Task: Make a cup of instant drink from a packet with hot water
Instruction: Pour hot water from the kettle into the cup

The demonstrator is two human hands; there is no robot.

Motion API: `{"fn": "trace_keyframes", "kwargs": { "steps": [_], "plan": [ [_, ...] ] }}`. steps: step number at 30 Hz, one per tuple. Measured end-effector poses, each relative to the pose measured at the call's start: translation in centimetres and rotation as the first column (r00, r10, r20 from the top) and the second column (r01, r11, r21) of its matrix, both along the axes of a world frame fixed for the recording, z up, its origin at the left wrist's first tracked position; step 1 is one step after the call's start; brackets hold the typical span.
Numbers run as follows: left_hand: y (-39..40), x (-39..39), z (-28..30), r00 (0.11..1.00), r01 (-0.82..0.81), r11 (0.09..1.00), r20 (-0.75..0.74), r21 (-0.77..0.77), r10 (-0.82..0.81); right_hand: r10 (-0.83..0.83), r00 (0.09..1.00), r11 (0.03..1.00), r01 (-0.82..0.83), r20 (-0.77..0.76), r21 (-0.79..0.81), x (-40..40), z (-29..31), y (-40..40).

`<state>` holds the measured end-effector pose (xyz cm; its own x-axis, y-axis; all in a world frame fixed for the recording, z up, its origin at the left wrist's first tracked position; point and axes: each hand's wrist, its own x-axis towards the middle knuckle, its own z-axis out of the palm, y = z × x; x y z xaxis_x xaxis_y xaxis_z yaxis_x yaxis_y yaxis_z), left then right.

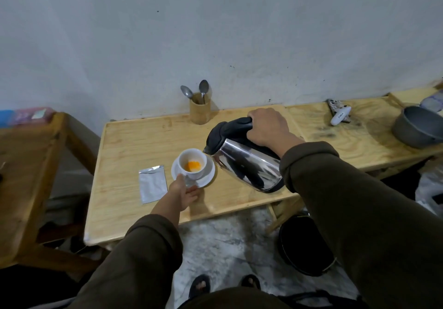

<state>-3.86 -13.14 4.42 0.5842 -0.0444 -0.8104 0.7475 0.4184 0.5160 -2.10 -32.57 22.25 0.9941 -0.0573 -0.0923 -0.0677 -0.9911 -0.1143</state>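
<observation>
A white cup (193,164) holding orange powder stands on a white saucer (208,178) on the wooden table (134,141). My left hand (183,192) grips the saucer's near edge. My right hand (267,127) is closed around the black handle of a steel kettle (244,161), which is tilted with its spout right at the cup's right rim. I cannot see any water flowing. A torn silver packet (153,182) lies flat to the left of the saucer.
A wooden holder (200,112) with two spoons stands at the back by the wall. On the right stretch of the table lie a small white device (340,116) and a grey pot (418,126). A black bucket (303,246) sits on the floor below.
</observation>
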Motion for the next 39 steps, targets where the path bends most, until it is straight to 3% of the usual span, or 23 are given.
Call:
{"fn": "trace_keyframes", "kwargs": {
  "steps": [15,39],
  "plan": [
    [0.8,0.5,-0.7,1.000,0.019,0.999,-0.018,-0.044,-0.020,-0.015,0.999,0.987,0.009,-0.041,-0.159,-0.3,0.1,4.4],
    [1.2,0.7,-0.2,0.998,0.054,0.998,-0.012,-0.014,-0.054,-0.087,0.996,0.979,0.082,-0.019,-0.186,-0.1,0.4,5.4]
  ]
}}
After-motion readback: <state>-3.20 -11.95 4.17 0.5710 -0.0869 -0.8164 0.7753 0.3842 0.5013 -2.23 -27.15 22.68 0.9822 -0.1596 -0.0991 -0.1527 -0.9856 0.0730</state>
